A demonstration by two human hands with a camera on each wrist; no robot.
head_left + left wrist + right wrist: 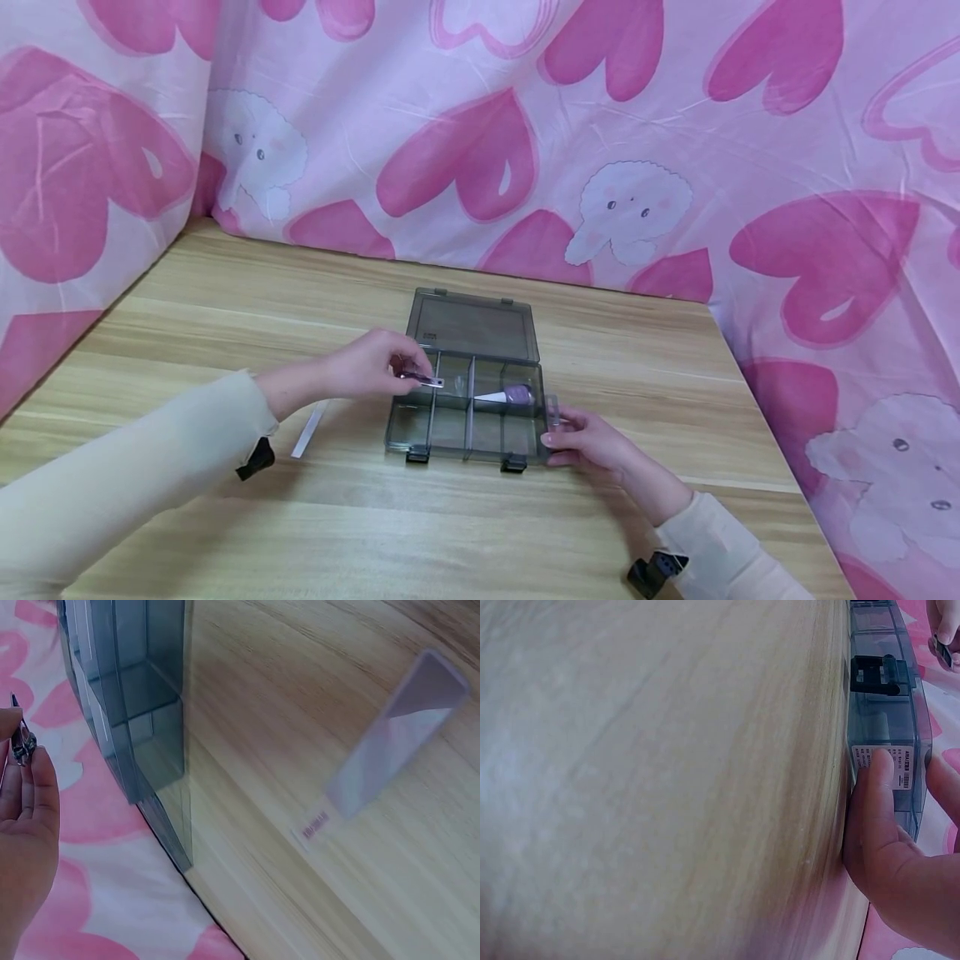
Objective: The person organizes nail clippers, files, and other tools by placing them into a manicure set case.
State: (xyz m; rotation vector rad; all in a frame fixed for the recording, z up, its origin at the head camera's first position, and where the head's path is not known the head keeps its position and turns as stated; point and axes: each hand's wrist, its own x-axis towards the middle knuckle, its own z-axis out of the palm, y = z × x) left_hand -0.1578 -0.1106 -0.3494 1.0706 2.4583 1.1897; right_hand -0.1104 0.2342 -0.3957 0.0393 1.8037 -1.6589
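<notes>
A grey see-through compartment box (450, 429) lies on the table with its lid (476, 325) folded back. Above its left compartments, my left hand (375, 364) pinches a metal nail clipper (431, 382) between thumb and fingers. The same nail clipper (24, 742) shows side-on in the left wrist view. At the box's right end, my right hand (592, 442) grips the wall, one finger lying over a white label (904, 769). Inside the back right compartment sits a purple nail polish bottle (517, 394) with a white cap. A small clear item (460, 384) lies in the back middle compartment.
Left of the box lies a slim pale strip (307, 429), its barcode label (315, 825) seen in the left wrist view. A narrow clear plastic piece (552, 408) stands by the box's right side. Pink heart-patterned cloth (465, 167) hangs behind the wooden table (375, 525).
</notes>
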